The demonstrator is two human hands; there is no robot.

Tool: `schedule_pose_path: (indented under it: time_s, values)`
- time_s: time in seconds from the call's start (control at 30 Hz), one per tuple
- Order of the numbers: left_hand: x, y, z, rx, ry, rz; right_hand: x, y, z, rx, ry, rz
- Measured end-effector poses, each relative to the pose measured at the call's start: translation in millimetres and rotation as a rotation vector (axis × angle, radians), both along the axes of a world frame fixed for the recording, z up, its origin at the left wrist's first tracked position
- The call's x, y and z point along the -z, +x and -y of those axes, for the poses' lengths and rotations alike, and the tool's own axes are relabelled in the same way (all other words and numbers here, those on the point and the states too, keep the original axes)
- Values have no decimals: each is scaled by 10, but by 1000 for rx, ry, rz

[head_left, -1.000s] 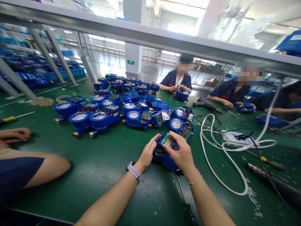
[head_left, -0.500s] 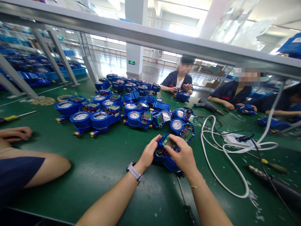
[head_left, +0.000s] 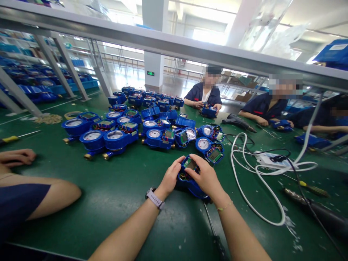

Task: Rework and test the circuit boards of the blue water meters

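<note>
A blue water meter (head_left: 189, 176) with its cover off and a green circuit board showing lies on the green table (head_left: 114, 195) in front of me. My left hand (head_left: 170, 177) grips its left side, thumb on the top edge. My right hand (head_left: 206, 177) wraps over its right side, fingertips on the board. A watch sits on my left wrist. Just beyond lie several more blue water meters (head_left: 152, 130), some with dials, some with open boards.
A white cable (head_left: 252, 203) loops on the right beside a power strip (head_left: 269, 159), a screwdriver (head_left: 312, 188) and a dark power tool (head_left: 320, 214). A co-worker's arm (head_left: 35, 195) rests at left. Other people sit across the table with meters. A metal beam (head_left: 174, 45) crosses overhead.
My right hand has shifted a little left over the meter's board; the meter stays in both hands at about the same place.
</note>
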State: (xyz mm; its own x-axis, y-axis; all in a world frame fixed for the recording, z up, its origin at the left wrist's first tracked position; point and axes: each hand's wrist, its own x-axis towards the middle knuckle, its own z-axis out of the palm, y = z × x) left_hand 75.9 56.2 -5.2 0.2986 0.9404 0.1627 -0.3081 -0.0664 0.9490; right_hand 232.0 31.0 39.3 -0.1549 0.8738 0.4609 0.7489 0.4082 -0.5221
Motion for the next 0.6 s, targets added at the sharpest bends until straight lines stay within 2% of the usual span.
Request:
schedule_pose_path:
  time_s: [0.17,0.33,0.47,0.6]
  values:
    - [-87,-10,-119,44,-81,-41,20,160,78,46,-134,-77]
    - [-322,-14,-378,148,-141,-195,193,389,192,205,-323,-226]
    - [-450,34,-562,268,-120,-333,279,435,286,242,-438,-350]
    - [-482,70,-652,373,-42,-444,251,358,382,213,-531,-498]
